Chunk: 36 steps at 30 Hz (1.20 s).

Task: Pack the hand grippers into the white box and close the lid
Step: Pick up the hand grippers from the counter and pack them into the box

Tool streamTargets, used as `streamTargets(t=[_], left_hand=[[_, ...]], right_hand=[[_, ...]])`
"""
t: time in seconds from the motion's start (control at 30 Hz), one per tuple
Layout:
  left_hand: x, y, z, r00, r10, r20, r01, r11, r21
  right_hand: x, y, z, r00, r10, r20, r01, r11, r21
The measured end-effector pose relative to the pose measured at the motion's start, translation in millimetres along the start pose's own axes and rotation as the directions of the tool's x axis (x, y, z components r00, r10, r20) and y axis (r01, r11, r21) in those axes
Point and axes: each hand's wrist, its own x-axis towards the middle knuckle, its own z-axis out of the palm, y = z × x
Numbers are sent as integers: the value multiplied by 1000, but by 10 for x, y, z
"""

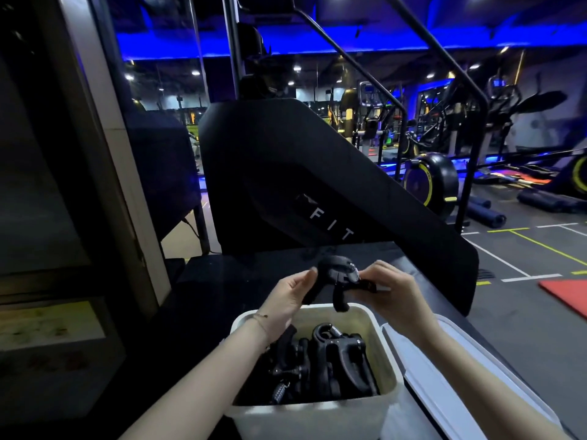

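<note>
A black hand gripper (pixel 337 276) with a metal spring hangs just above the far rim of the white box (pixel 317 417). My left hand (pixel 290 298) pinches its left handle, and my right hand (pixel 389 292) holds its right side near the spring. Inside the open box lie several black hand grippers (pixel 320 360), packed side by side. The white lid (pixel 444 376) lies flat to the right of the box, partly under my right forearm.
The box stands on a dark surface (pixel 206 296) beside a large black stair-climber machine (pixel 286 173). A wall panel runs along the left. Gym floor with painted lines, a red mat (pixel 568 296) and exercise bikes lies to the right.
</note>
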Motion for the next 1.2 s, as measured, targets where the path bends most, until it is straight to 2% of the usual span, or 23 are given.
streamTargets(t=[0.1,0.17,0.27,0.43,0.57,0.67,0.77,0.87,0.97,1.0,1.1,1.2], left_hand=[[86,0,-2,974,-201,-103,188,975,-121],[123,-7,-28,942,-305,-137,283,946,-159],[130,-25,-68,910,-388,-146,387,921,-32],[129,-98,-64,925,-339,-171,342,940,-8],[116,-217,13,936,-284,-206,326,920,215],[119,-333,23,928,-301,-218,355,893,276],[108,-404,6,942,-238,-237,330,783,527],[47,-441,29,970,-128,-206,240,634,736],[-21,-548,41,983,-32,-179,179,358,916],[-48,-564,44,983,-30,-179,180,310,933],[-157,-571,0,995,39,-96,82,266,960],[-316,-564,-186,991,128,-31,0,234,972]], right_hand=[[-154,24,17,971,-237,12,235,952,-198],[-256,19,46,946,-316,69,323,905,-279],[-358,55,57,934,-333,132,358,865,-350],[-511,191,-30,908,-227,351,377,809,-451],[-630,304,-66,854,-11,520,321,798,-511],[-630,364,-48,837,165,522,196,800,-567],[-574,300,-14,807,222,547,159,810,-564],[-547,250,7,786,233,573,123,849,-514],[-533,215,18,781,255,570,79,865,-496],[-521,207,23,779,265,568,74,862,-502],[-504,205,48,754,320,574,73,828,-556],[-464,184,-2,693,355,627,103,813,-574]])
